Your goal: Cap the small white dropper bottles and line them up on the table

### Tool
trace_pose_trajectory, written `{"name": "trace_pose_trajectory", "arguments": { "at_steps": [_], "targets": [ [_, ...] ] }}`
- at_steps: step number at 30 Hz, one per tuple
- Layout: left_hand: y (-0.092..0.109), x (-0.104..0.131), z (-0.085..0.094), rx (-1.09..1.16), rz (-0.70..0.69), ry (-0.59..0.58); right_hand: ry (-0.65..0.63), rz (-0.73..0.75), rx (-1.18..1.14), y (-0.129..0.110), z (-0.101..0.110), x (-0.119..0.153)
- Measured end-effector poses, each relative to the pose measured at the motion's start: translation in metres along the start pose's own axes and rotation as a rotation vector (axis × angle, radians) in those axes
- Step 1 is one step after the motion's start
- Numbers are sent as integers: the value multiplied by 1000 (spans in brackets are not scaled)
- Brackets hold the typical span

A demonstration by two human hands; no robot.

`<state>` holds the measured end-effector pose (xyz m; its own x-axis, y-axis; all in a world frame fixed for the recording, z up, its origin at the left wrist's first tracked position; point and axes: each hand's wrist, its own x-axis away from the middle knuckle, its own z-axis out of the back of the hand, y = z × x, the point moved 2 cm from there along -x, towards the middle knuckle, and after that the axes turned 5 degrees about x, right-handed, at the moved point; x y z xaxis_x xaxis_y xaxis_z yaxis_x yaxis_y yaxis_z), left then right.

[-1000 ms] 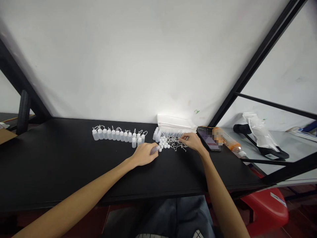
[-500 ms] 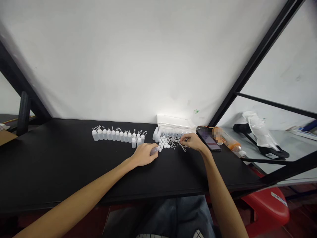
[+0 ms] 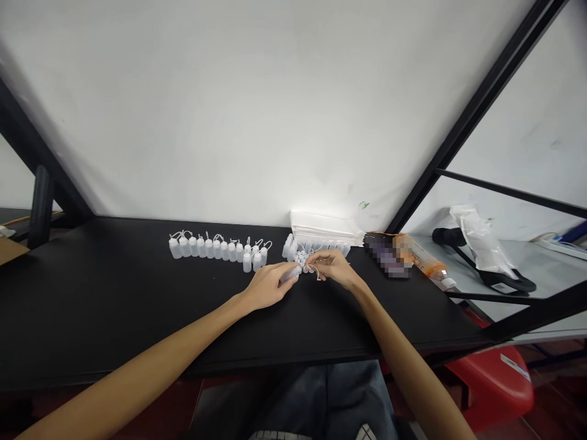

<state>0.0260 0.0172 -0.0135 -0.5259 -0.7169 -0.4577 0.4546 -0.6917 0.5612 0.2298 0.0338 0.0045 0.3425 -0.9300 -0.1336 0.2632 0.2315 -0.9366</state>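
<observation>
My left hand (image 3: pixel 268 286) is closed around a small translucent plastic bottle (image 3: pixel 288 274), which lies tilted with its top toward the right. Close to that top, my right hand (image 3: pixel 332 267) pinches a thin white looped strap (image 3: pixel 315 271). A cluster of small white caps (image 3: pixel 301 259) sits between and just beyond the hands, partly covered by the fingers. More loose straps lie behind my right hand, mostly hidden. To the left stands a row of small capped bottles (image 3: pixel 210 248), several with straps on top. A few of them stand in front of the row's right end.
Behind the hands lies a stack of white sheets or bags (image 3: pixel 323 227), with more small bottles (image 3: pixel 290 247) at its front. On the right are a phone (image 3: pixel 389 256), an orange-labelled drink bottle (image 3: pixel 426 265) and a black metal frame (image 3: pixel 458 110). A red stool (image 3: pixel 498 382) stands below.
My right hand has moved left from the strap pile to the bottle, bringing a strap. My left hand still holds the bottle in nearly the same place.
</observation>
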Motion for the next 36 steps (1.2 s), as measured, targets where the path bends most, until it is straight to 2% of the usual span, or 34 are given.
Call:
{"name": "trace_pose_trajectory", "arguments": {
  "at_steps": [11,25,36],
  "targets": [
    [2,-1,1,39,103,-121,-52,35,-38,0,-13,0],
    [0,-2,0,77,104,-115,-54,22,-53,-6,-14,3],
    [5,-1,2,41,95,-115,-135,0,-33,-7,-12,5]
  ]
}}
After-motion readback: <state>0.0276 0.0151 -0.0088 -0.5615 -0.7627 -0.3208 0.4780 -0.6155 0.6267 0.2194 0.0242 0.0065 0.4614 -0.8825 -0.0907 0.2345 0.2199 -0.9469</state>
